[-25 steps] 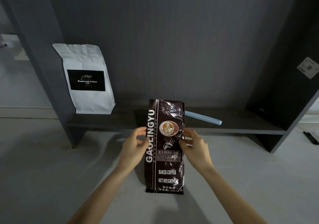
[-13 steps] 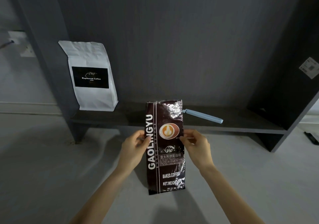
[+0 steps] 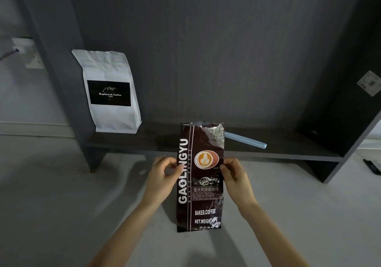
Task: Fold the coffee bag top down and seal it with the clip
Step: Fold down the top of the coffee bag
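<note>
A tall dark brown foil coffee bag (image 3: 201, 184) marked GAOLINGYU stands upright in front of me, held above the pale floor. Its top edge is unfolded and slightly open. My left hand (image 3: 162, 177) pinches the bag's left edge about halfway up. My right hand (image 3: 235, 177) pinches the right edge at the same height. A long pale blue sealing clip (image 3: 245, 140) lies on the dark shelf just behind the bag, its left end hidden by the bag's top right corner.
A white Kopiluwak Coffee bag (image 3: 109, 91) stands at the left end of the low dark shelf (image 3: 288, 151). Dark side panels rise at both ends of the shelf. A wall socket (image 3: 26, 52) sits at far left.
The bag has tipped a little more upright and its top has opened slightly. Both hands keep their grip on its edges. The camera view has shifted, so the shelf items sit further right.
</note>
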A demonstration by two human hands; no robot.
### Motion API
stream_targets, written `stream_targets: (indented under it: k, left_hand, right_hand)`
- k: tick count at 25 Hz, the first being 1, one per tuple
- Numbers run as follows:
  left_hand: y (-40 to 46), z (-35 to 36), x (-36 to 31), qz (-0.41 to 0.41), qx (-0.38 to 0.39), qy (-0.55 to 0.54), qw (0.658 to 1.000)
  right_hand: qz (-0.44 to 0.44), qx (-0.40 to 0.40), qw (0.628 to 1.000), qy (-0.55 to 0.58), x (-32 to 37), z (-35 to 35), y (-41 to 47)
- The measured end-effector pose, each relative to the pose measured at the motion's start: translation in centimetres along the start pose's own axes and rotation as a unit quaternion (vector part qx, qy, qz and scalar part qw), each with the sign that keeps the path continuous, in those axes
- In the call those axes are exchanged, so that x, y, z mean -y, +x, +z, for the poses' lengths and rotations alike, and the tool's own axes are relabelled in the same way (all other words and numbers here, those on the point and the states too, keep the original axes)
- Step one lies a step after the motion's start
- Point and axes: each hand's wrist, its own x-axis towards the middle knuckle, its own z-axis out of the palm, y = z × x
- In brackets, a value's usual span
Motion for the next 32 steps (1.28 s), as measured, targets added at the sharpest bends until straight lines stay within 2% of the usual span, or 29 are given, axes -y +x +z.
stream_targets:
  k: [4, 11, 16, 21, 26, 32]
  left_hand:
    - [-0.3, 0.1, 0.0, -0.017, 0.046, -0.047, 0.998]
    - [-0.4, 0.8, 0.1, -0.032, 0.034, -0.113, 0.992]
    - [-0.5, 0.6, 0.0, -0.007, 0.049, -0.076, 0.996]
    - [-0.4, 0.5, 0.6, -0.029, 0.04, -0.075, 0.996]
    - [-0.5, -0.5, 0.8, -0.033, 0.027, -0.083, 0.996]
    - [-0.3, -1.4, 0.3, -0.009, 0.018, -0.055, 0.998]
  right_hand:
    - [-0.023, -0.02, 0.999, -0.031, 0.1, -0.3, -0.3]
    - [-0.033, -0.053, 0.996, -0.066, 0.1, -0.3, -0.7]
    - [0.006, -0.048, 0.999, 0.014, 0.0, -0.3, -0.9]
    - [0.005, -0.043, 0.999, -0.008, -0.4, -0.1, -0.7]
    - [-0.016, 0.007, 1.0, 0.005, 0.4, 0.1, -0.8]
    - [-0.041, -0.013, 0.999, 0.001, 2.0, 0.6, -0.5]
